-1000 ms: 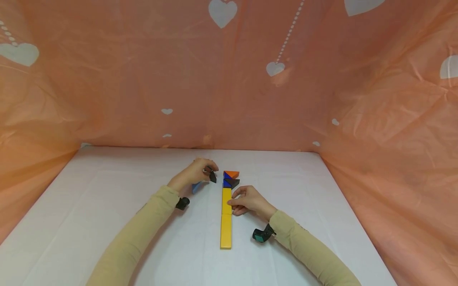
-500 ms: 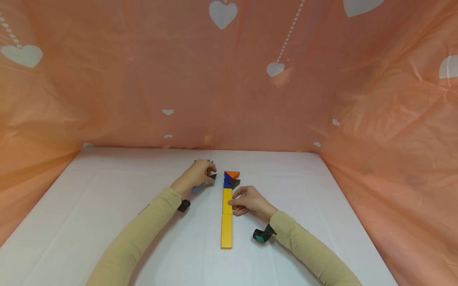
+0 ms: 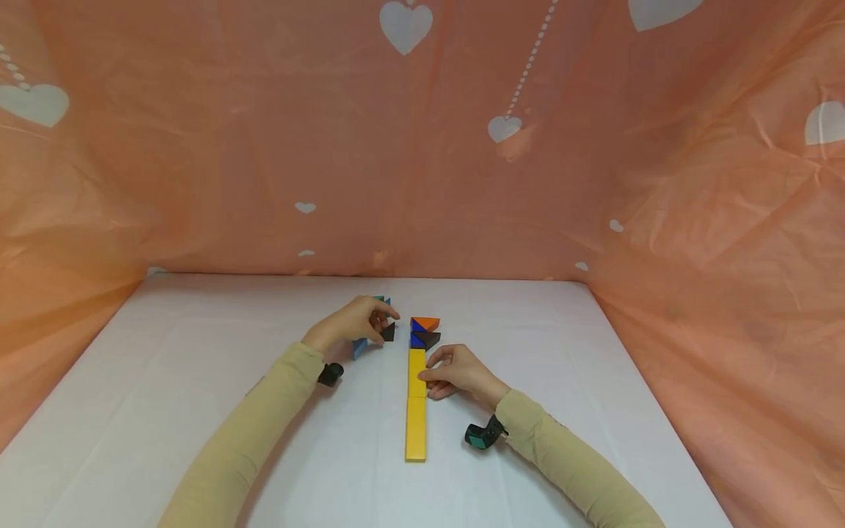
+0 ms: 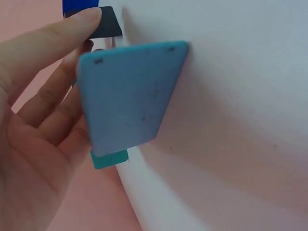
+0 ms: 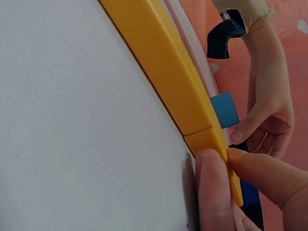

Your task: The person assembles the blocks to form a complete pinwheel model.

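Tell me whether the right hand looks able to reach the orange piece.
Probably yes: the orange piece lies beyond the right hand, its right side uncovered. The dark piece on its near side may hinder a straight approach, and the hand would first have to leave the far yellow block.

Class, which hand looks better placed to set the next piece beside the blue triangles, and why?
Probably the left hand: it pinches a black piece just left of the blue triangles, whereas the right hand grips the farther yellow block.
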Demonstrator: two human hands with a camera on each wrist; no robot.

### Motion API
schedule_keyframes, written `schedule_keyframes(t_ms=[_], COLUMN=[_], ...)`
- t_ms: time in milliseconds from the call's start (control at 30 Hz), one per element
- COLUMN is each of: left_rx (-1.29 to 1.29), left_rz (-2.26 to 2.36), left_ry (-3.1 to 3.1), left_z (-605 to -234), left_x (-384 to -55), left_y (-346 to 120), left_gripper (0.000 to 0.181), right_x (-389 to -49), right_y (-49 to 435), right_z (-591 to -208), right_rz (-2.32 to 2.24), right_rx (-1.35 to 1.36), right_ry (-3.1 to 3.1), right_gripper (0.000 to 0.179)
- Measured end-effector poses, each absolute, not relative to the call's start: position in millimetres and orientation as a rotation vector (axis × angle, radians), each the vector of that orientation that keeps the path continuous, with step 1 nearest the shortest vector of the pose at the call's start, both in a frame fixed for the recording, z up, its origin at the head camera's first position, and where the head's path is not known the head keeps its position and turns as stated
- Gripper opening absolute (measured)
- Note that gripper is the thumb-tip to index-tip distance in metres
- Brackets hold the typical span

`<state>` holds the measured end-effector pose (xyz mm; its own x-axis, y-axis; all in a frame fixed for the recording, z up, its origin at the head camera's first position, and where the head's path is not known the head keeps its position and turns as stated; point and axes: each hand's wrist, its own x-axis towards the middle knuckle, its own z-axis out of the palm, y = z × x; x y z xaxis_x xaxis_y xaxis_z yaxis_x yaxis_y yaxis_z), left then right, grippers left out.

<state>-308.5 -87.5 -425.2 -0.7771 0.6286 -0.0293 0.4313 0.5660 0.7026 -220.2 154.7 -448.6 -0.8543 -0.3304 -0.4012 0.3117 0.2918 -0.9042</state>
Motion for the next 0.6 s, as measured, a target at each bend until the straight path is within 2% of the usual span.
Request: schedule_keyframes(t_ms=[600], left_rx=[0.862], left_rz=[1.052], left_ry=[2.610], left_z=[-422], left_x=[-308], left_y=[-77], left_gripper=[0.043], right_x=[-220], right_y=[154], right_z=[-449], right_rz=[-1.613], right_rx=[-0.021], right_ry=[2.037], right_gripper=[0.031])
